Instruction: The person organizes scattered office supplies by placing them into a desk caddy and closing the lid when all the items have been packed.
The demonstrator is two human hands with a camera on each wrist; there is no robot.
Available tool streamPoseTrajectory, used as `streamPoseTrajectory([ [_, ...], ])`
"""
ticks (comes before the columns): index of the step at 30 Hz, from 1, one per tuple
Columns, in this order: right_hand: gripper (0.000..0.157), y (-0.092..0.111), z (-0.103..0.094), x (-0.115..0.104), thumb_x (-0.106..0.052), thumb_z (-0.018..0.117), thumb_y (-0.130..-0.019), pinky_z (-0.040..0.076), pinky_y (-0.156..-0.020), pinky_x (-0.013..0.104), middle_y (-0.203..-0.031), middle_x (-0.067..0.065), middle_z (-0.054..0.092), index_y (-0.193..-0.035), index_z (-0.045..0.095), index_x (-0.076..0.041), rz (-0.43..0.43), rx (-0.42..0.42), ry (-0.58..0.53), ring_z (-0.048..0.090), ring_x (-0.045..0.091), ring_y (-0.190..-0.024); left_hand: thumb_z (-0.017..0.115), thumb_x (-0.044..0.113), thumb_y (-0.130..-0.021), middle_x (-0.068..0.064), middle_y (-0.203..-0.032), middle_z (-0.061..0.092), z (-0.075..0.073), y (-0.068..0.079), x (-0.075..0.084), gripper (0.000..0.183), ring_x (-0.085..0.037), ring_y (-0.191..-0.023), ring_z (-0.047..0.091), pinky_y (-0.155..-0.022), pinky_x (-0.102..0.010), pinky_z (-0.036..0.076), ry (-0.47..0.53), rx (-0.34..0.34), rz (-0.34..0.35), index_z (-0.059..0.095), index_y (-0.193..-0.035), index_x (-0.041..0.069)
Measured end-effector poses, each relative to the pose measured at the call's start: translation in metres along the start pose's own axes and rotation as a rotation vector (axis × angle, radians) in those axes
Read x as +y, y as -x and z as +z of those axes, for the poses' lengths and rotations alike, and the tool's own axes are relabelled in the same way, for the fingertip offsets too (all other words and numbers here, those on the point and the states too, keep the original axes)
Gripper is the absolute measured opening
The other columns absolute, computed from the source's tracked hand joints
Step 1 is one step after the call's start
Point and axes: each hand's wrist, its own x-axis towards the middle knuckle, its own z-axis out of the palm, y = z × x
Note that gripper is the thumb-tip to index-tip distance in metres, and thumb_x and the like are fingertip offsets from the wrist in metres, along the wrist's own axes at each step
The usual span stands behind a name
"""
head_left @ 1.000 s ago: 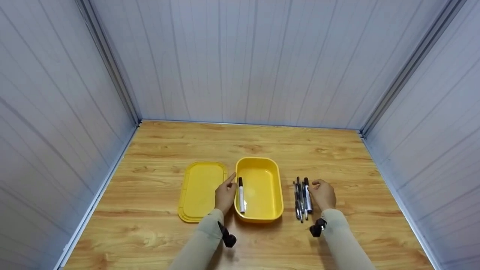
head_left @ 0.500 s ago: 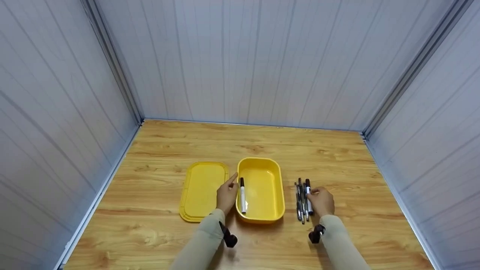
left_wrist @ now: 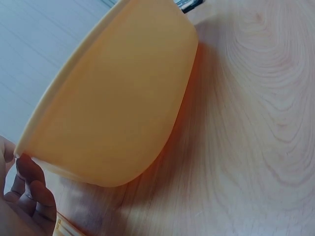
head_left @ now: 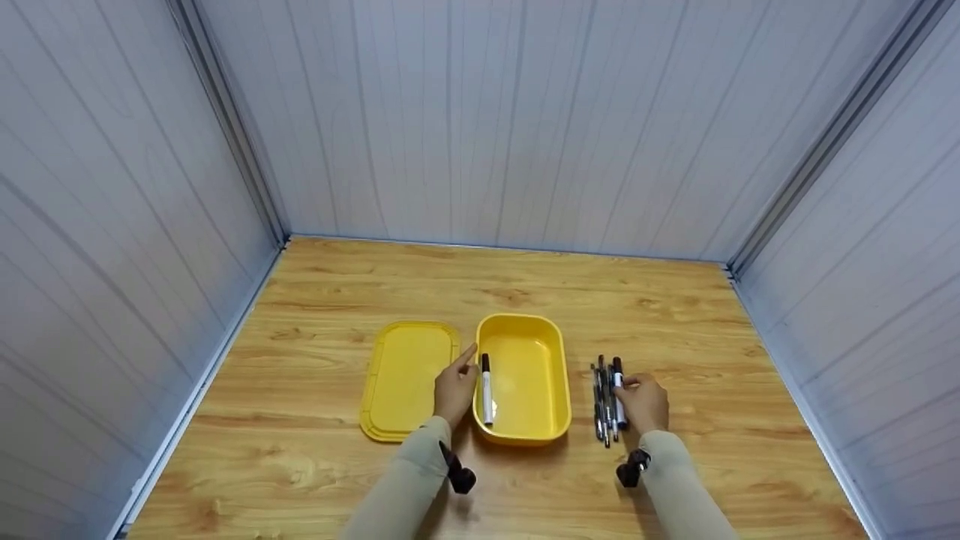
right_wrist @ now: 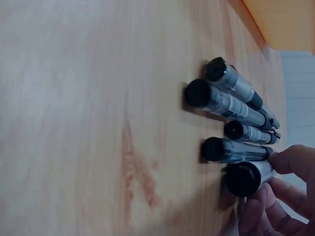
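A yellow plastic box [head_left: 529, 379] stands lidless in the middle of the table. One white marker [head_left: 487, 394] with a black cap lies lengthwise inside it, along the left wall. My left hand [head_left: 455, 391] pinches the box's left rim; the left wrist view shows fingers on both sides of the edge. To the right of the box is a row of several dark pens [head_left: 604, 401]. At their right side my right hand [head_left: 646, 403] pinches a second white marker [right_wrist: 253, 176] between thumb and fingers, right beside the pens.
The flat yellow lid [head_left: 409, 379] lies left of the box, beside my left hand. A wood-grain table [head_left: 495, 277] carries everything. Pale panel walls [head_left: 480, 135] enclose the table at the back and both sides.
My right hand has come down and closed its fingertips on the white marker beside the pens. The left hand stays at the box rim. The whole view has shifted slightly.
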Motion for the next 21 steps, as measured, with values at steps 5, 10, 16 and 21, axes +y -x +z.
streamPoseTrajectory([
  [5, 0.029, -0.001, 0.0002, -0.0007, -0.018, 0.071, -0.086, 0.054, -0.068, 0.038, -0.101, 0.019, 0.072, -0.107, 0.071, 0.001, -0.016, 0.028, 0.018, 0.068, 0.027, -0.08, 0.054, 0.017, -0.097, -0.005, -0.089, 0.065, -0.0001, -0.001, 0.001, 0.043, -0.015, -0.072, 0.052, -0.066, -0.029, 0.044, -0.008, 0.011, 0.001, 0.058, -0.139, 0.021],
  [10, 0.028, 0.0008, 0.0007, -0.0022, -0.018, 0.072, -0.085, 0.053, -0.066, 0.037, -0.098, 0.018, 0.072, -0.107, 0.072, 0.0, -0.003, 0.04, 0.006, 0.068, 0.025, -0.077, 0.054, 0.019, -0.098, -0.005, -0.091, 0.066, 0.0001, -0.0002, 0.0014, 0.042, -0.015, -0.075, 0.053, -0.069, -0.029, 0.045, -0.018, 0.008, -0.02, 0.058, -0.139, 0.023],
  [16, 0.029, 0.0008, 0.0027, -0.0016, -0.017, 0.072, -0.086, 0.054, -0.065, 0.034, -0.098, 0.018, 0.072, -0.109, 0.072, 0.0, 0.017, 0.022, -0.021, 0.068, 0.022, -0.077, 0.054, 0.018, -0.098, -0.005, -0.094, 0.067, -0.0002, -0.0002, 0.0018, 0.042, -0.015, -0.079, 0.055, -0.072, -0.03, 0.046, -0.025, 0.004, -0.027, 0.057, -0.14, 0.023],
  [21, 0.029, -0.0009, 0.002, -0.0029, -0.017, 0.071, -0.086, 0.054, -0.065, 0.034, -0.099, 0.018, 0.072, -0.11, 0.072, 0.0, 0.027, 0.011, -0.029, 0.068, 0.022, -0.077, 0.054, 0.018, -0.098, -0.005, -0.095, 0.067, 0.0001, -0.001, 0.0016, 0.043, -0.016, -0.08, 0.055, -0.073, -0.031, 0.046, -0.028, 0.004, -0.022, 0.058, -0.14, 0.021],
])
